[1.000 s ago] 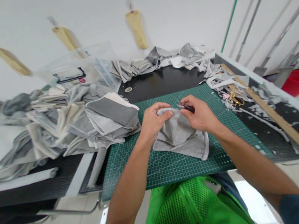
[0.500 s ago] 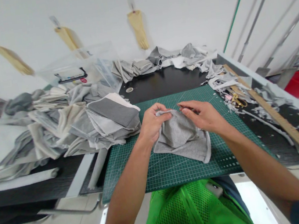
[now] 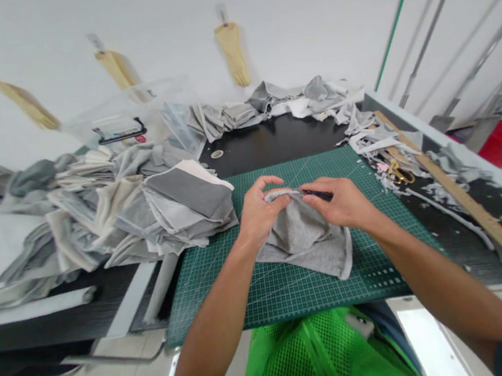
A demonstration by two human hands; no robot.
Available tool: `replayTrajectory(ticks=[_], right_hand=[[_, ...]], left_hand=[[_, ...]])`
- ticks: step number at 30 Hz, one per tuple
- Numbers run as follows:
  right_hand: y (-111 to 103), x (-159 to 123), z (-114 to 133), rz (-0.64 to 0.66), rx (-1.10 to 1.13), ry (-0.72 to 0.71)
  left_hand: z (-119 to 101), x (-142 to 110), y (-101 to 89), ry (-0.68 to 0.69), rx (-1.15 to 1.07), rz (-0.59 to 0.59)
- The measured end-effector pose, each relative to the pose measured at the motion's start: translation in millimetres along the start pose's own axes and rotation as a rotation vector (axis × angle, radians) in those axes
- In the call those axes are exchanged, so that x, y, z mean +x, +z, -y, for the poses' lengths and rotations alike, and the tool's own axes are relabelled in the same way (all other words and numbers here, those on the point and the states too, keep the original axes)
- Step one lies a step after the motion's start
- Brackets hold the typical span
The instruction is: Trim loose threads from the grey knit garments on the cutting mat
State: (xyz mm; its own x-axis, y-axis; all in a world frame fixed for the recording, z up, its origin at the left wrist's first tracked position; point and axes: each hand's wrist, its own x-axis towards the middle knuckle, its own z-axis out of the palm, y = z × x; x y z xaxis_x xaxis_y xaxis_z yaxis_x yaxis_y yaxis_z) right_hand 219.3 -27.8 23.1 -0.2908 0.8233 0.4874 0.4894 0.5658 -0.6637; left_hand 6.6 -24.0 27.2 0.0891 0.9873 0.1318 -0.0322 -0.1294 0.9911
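Note:
A piece of grey cloth lies partly lifted over the green cutting mat. My left hand pinches its upper edge between thumb and fingers, raising that edge off the mat. In my right hand is a small dark-handled tool with a thin metal tip; whether it is a seam ripper or thread snips I cannot tell. The tip meets the cloth's edge just right of my left thumb. The cloth's lower hem rests on the mat.
Folded grey and white cloths are piled on the left, before a clear plastic box. Cloth scraps line the back. On the right lie gold-handled scissors and a wooden ruler. A tape roll sits behind the mat.
The tool's tip has come down and left onto the cloth's edge, and its dark handle now shows more. My left hand still pinches the cloth.

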Motion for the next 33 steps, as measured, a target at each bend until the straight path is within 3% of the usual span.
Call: replayTrajectory(ticks=[33], right_hand=[[0.6,-3.2,-0.1,-0.026,-0.028,-0.010]], left_hand=[[0.9,-2.6,2.7,0.007,0.075,0.030]])
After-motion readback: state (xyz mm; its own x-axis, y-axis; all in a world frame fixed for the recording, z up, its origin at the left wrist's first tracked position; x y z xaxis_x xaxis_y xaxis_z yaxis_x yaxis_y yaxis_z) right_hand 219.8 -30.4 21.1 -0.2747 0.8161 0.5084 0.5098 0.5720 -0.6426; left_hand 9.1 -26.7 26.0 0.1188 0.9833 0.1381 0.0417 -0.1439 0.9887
